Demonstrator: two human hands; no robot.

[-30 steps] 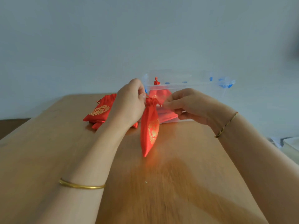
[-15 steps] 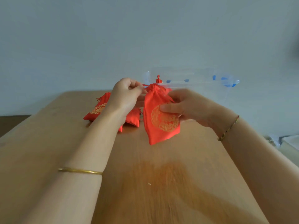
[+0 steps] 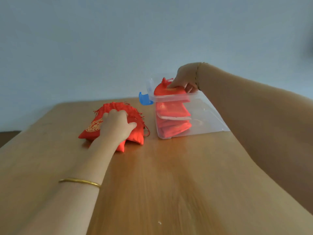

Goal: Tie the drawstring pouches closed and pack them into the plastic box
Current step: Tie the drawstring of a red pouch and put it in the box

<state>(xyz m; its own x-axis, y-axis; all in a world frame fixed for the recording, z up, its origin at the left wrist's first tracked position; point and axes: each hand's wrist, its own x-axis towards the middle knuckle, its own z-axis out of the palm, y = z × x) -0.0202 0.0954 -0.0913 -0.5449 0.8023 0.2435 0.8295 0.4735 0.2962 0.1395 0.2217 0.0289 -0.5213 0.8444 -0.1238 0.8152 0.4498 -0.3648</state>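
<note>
A clear plastic box [image 3: 203, 119] with blue latches stands at the far middle of the wooden table. Several red pouches [image 3: 172, 126] are stacked inside it. My right hand [image 3: 184, 78] reaches over the box rim and holds a tied red pouch [image 3: 165, 89] on top of that stack. To the left of the box lies a pile of red pouches with gold embroidery [image 3: 94, 128]. My left hand [image 3: 118, 124] rests flat on top of this pile, fingers curled over the upper pouch; whether it grips it is unclear.
A blue latch [image 3: 144, 99] sticks out at the box's left end. The wooden table [image 3: 160, 184] stretches toward me, with its left edge [image 3: 25, 133] near the pile. A plain pale wall stands behind the table.
My right hand has carried the tied pouch from mid-air into the top of the box. My left hand let go of the string and dropped onto the pile at the left.
</note>
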